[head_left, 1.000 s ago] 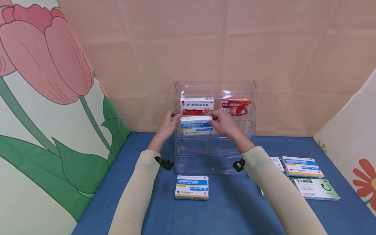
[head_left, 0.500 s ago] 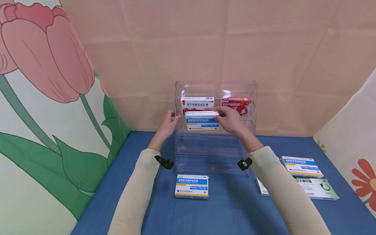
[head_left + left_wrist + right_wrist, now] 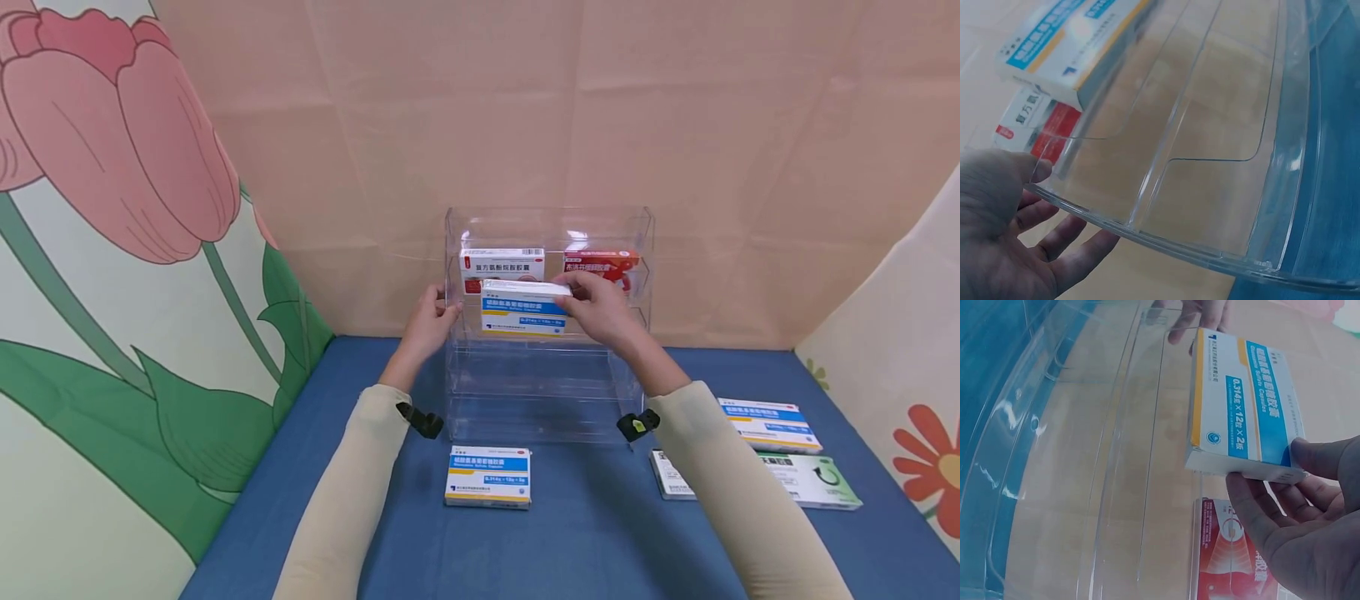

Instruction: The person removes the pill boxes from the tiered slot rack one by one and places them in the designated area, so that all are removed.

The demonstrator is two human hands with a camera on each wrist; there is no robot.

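A clear tiered display rack (image 3: 536, 417) stands on the blue table. At its left side panel, my left hand (image 3: 431, 323) grips the edge, thumb on one face and fingers on the other, as the left wrist view (image 3: 1004, 219) confirms. My right hand (image 3: 600, 308) pinches the right end of a white-and-blue medicine box (image 3: 522, 312), thumb over the printed face. In the right wrist view that medicine box (image 3: 1244, 406) is clear of the rack's front lips. Behind it on the upper tier sit a white-and-red medicine box (image 3: 501, 262) and a red medicine box (image 3: 600, 262), both partly hidden.
Another white-and-blue medicine box (image 3: 487, 477) lies flat in front of the rack. Right of it lie a second such box (image 3: 772, 425), a white-and-green box (image 3: 825, 479) and a white box (image 3: 671, 479), partly covered by my right sleeve. A cloth backdrop (image 3: 540, 100) hangs behind.
My right hand has lifted the white-and-blue box from the second tier, moving it up and to the right. The left hand stays on the rack's side.
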